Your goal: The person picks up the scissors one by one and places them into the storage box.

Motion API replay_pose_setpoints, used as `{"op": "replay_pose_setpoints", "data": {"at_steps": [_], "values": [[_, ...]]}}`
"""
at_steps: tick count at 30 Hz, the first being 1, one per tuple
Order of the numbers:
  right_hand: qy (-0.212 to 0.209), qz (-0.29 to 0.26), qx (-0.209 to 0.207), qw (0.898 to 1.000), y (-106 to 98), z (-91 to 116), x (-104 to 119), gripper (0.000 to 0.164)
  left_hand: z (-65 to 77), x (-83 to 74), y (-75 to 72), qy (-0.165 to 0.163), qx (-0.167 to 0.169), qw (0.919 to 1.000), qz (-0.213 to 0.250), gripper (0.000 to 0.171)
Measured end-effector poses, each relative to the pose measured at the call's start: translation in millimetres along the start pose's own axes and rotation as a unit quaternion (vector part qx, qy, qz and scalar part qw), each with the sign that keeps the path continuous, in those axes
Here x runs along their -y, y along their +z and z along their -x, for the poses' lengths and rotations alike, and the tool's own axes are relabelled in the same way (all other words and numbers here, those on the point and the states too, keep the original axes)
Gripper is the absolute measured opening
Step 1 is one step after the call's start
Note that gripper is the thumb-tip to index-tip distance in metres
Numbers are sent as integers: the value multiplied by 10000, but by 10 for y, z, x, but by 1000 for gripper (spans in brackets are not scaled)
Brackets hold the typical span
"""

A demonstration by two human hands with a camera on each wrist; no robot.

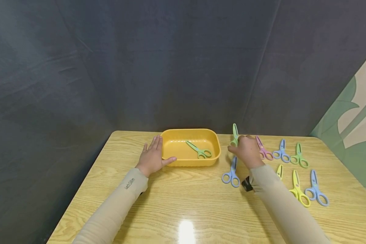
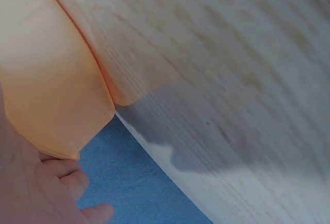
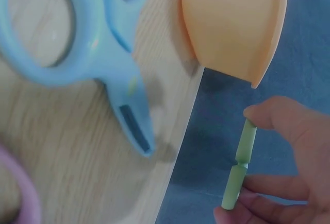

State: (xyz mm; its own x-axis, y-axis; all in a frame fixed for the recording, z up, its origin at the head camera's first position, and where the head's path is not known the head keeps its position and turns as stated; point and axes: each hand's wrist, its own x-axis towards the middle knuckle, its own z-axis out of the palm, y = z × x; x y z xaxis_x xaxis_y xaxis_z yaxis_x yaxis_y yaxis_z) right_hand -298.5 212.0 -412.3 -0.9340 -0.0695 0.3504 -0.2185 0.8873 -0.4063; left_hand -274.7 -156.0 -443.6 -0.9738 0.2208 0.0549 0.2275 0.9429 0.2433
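Pinching green scissors by the handles, the person's right hand is near the far edge of the table, just right of the tray, its sleeve slanting from near right. The left hand lies spread against the tray's left wall, thumb across the near-left corner. The table is pale, wood-grained; a dark curtain rises behind, with a leaf-patterned wall at right. The tray, holding a second green pair, sits close to the far edge. Wood stretches from tray to near side; a blue pair lies nearer than the right hand, more scissors to the right.
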Motion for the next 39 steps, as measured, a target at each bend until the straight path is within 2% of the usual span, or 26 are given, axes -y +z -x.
{"op": "replay_pose_setpoints", "data": {"at_steps": [11,16,24,33,39], "values": [[-262,-382,-100,9989,37,-23,182,27,-1,7,17,44,-73,10000,-4,115],[-366,-457,-148,9982,59,-27,252,36,-4,18,40,67,-149,9998,60,114],[-542,-529,-244,9968,91,-32,369,49,5,-9,5,11,-49,10000,69,114],[-721,-604,-57,9956,140,-22,520,50,21,-19,-36,-12,-12,10000,50,115],[-694,-644,82,9955,169,-14,580,53,23,-14,-30,-8,27,10000,63,114]]}}
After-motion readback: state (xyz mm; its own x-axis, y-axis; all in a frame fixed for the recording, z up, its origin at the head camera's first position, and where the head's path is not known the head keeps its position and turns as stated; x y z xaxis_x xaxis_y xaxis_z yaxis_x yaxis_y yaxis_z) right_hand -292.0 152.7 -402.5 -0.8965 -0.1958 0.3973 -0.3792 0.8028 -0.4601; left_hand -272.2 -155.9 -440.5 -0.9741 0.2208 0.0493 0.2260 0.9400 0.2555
